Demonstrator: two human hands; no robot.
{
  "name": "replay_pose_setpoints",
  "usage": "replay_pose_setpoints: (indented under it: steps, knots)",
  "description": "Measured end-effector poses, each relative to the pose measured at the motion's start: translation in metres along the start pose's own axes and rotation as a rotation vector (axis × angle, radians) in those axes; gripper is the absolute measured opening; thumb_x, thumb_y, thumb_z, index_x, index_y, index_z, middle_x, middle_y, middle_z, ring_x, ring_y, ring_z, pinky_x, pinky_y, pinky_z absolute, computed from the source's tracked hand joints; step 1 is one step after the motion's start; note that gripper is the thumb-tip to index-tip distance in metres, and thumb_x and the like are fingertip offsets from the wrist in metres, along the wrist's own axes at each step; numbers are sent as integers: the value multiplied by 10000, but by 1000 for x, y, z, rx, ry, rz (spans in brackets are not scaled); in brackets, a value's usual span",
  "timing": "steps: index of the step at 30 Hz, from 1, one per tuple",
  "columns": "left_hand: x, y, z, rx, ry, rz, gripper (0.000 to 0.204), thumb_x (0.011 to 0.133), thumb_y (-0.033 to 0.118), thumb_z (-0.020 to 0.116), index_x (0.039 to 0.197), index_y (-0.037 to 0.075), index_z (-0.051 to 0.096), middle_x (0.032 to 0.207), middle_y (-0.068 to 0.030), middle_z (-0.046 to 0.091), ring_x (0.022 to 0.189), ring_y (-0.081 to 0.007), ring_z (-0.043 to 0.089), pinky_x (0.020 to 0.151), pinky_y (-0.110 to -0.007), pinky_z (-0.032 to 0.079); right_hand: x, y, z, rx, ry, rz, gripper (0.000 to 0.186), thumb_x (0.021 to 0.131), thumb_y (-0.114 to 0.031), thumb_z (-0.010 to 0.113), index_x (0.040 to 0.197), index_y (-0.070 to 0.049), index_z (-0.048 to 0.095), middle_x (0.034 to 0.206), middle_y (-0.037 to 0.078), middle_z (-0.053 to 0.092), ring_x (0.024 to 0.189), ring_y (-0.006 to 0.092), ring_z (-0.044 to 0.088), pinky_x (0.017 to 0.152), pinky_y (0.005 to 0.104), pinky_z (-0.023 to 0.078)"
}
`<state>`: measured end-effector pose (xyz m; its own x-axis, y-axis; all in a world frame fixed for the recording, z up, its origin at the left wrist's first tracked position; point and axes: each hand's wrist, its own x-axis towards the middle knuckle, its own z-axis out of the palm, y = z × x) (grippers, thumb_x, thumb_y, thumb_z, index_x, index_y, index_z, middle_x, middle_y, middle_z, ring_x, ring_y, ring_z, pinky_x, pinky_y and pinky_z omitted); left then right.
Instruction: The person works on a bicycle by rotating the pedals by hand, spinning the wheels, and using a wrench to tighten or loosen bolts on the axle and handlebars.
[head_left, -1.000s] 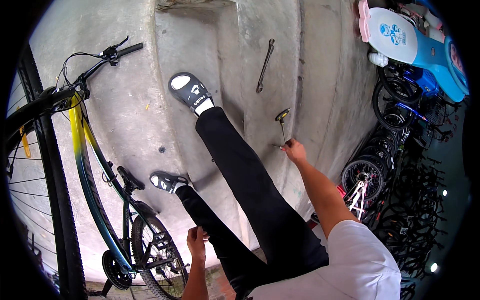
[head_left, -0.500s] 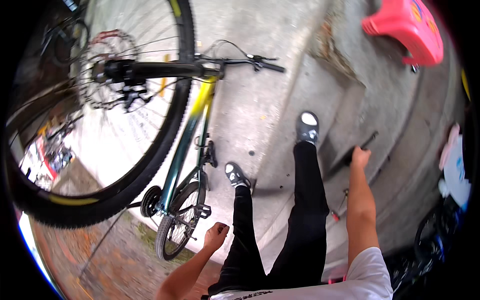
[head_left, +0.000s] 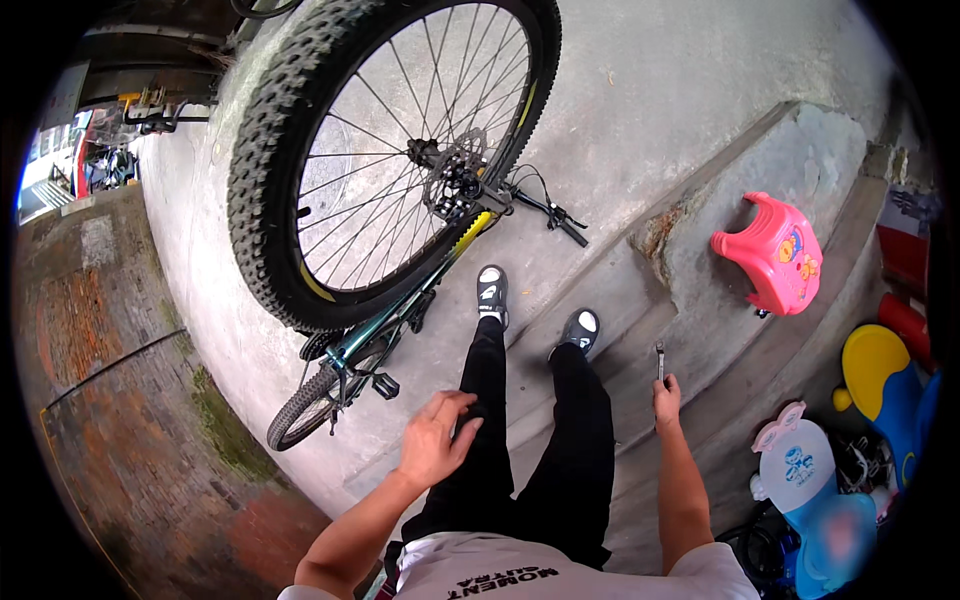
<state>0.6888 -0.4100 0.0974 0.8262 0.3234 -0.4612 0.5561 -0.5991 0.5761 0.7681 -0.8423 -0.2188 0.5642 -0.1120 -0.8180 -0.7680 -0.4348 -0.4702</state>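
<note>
A slim metal wrench (head_left: 660, 361) sticks up from my right hand (head_left: 667, 401), whose fingers are closed round its lower part. That hand is held out to the right, above the concrete steps. My left hand (head_left: 437, 437) hangs in front of my left thigh, thumb apart from the fingers, with nothing visible in it. Ahead and to the left is a bicycle with a green and yellow frame (head_left: 372, 336). Its knobbly front wheel (head_left: 262, 212) looms large nearest the camera, and a brake disc (head_left: 462, 180) shows at the hub. Neither hand touches the bicycle.
A pink plastic stool (head_left: 780, 256) stands on the raised concrete ledge at the right. Low steps (head_left: 620, 300) run beside my right foot. Children's ride-on toys, blue, white and yellow (head_left: 800, 465), crowd the far right. Brick paving (head_left: 130, 400) lies to the left.
The view has shifted, bringing the wheel toward the middle and the stool lower. My left hand has risen and its curled fingers have loosened. My right hand still holds the wrench, and my feet have moved.
</note>
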Motion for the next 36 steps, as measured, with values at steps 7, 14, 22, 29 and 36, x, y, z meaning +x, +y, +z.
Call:
replay_pose_setpoints:
  steps: [7,14,22,29,36]
  knots:
    - [65,44,-173,342,817,333,467,827,26,688,1265,-31,536,1228,-229,569,1154,-373,544,1004,-429,424,-46,-147,1,-215,-41,-168,325,955,-289,635,733,-120,467,575,-42,425,476,57,386,442,253,316]
    - [128,16,-217,233,706,290,542,899,209,693,1349,-30,507,1287,-229,554,1164,-369,561,1014,-419,432,-102,-231,15,-144,89,-199,360,968,-314,635,686,-128,509,585,-74,423,512,40,390,485,247,305]
    - [139,-9,-204,62,714,395,571,897,115,675,1403,-47,465,1272,-251,563,1146,-392,574,1002,-409,443,-129,-348,121,10,-32,-411,358,986,-310,614,697,-115,540,580,-70,448,523,39,406,489,241,307]
    - [106,-72,-169,51,726,342,612,924,151,601,1428,-104,368,1364,-287,479,1228,-425,493,1076,-449,353,-148,-395,190,50,-226,-397,335,974,-305,634,738,-77,562,633,-54,483,553,46,439,513,240,338]
    - [5,-198,-81,350,325,-311,694,924,346,612,1444,-39,363,1393,-260,481,1229,-408,513,1037,-457,403,-157,-420,177,24,-262,-408,331,970,-298,642,724,-91,566,634,-49,500,545,46,454,512,237,340]
